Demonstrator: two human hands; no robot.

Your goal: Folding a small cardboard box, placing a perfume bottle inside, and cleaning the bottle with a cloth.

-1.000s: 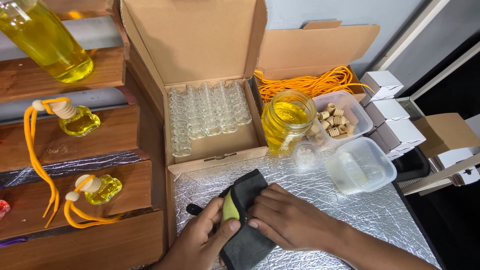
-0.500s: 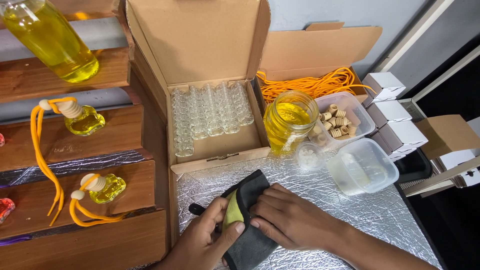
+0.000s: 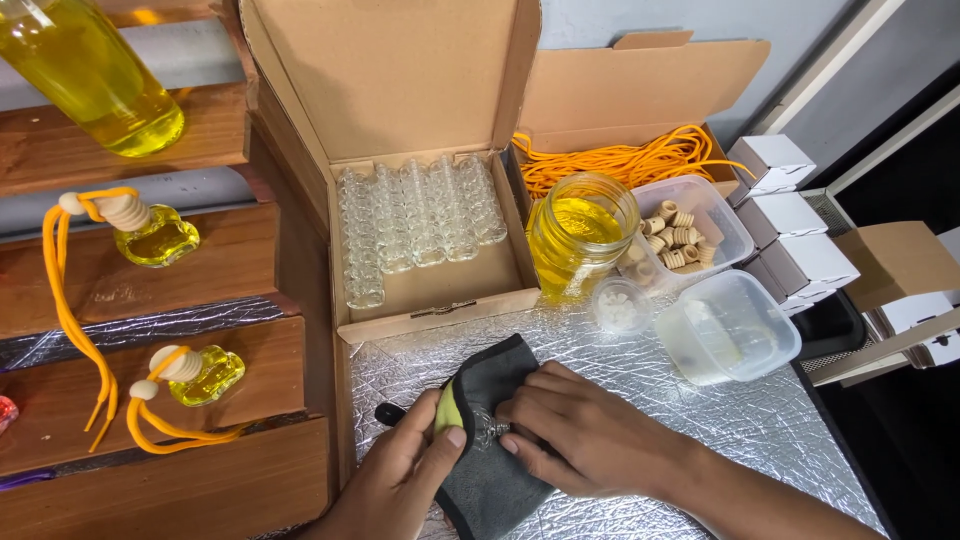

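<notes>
Head view shows a dark grey cloth [image 3: 490,440] wrapped round a small glass bottle [image 3: 488,430] at the near edge of the foil-covered counter [image 3: 700,420]. Both hands grip it: the left hand [image 3: 400,480] pinches the cloth's left side, the right hand [image 3: 570,440] presses fingers on top. Just beyond stand a cardboard box of empty bottles [image 3: 420,225] and, to its right, a jar of yellow liquid [image 3: 580,235].

Stepped wooden shelves [image 3: 150,260] at left, silver foil-covered tabletop [image 3: 700,400], grey wall [image 3: 600,20] behind
</notes>
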